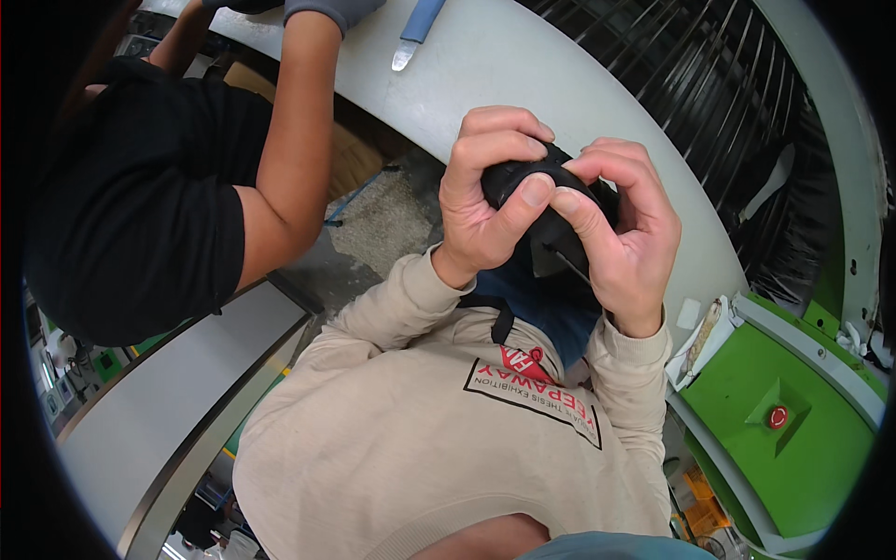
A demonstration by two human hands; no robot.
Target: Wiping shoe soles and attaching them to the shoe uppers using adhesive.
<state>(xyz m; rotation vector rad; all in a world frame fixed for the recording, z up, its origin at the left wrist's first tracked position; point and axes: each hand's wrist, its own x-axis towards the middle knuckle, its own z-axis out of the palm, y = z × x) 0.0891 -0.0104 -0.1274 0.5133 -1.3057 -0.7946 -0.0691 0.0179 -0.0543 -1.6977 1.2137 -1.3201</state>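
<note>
Both of my hands grip a black, curved, flexible-looking piece [561, 233] in front of my body, near the edge of the white table. My left hand [490, 187] is closed on its left side, fingers over the top and thumb pressed on the near face. On the other side my right hand [627, 219] pinches the rim, its thumb tip close to the left thumb. The fingers cover much of the piece, so its exact kind cannot be told. Farther off on the table lies a blue-handled knife [420, 26] with a short metal blade.
The pale curved tabletop [523, 70] runs past my hands. To the left, a co-worker's bare arm [303, 140] reaches over it, with a grey glove [334, 9]. Metal rods [691, 75] stand at the far right, above a green machine panel [793, 411] with a red button [777, 417].
</note>
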